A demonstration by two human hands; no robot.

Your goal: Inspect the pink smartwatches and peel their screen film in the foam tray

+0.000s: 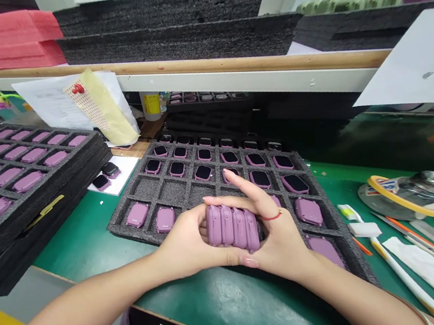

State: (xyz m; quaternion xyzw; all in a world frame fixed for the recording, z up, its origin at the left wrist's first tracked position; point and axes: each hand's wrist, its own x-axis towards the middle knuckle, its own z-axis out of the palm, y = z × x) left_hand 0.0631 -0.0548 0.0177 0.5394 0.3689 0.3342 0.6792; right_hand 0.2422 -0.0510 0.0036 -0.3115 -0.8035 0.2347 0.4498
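1. Four purple watch cases stand side by side, held above the near part of a black foam tray.
2. Two hands share them: the left hand and the right hand both keep a closed grip, palms at the two ends of the row, thumbs along the near side.
3. One finger of the right hand points out over the tray; one red string circles it.
4. The tray carries eighteen dark-faced watches, three rows of six, though the farthest row is dim and hard to count.
5. Five purple backs show nearer, one partly behind the right hand.
6. Two more watches lie on one white paper to the left.
7. One toothbrush and one white block lie on the green bench, right of the tray.
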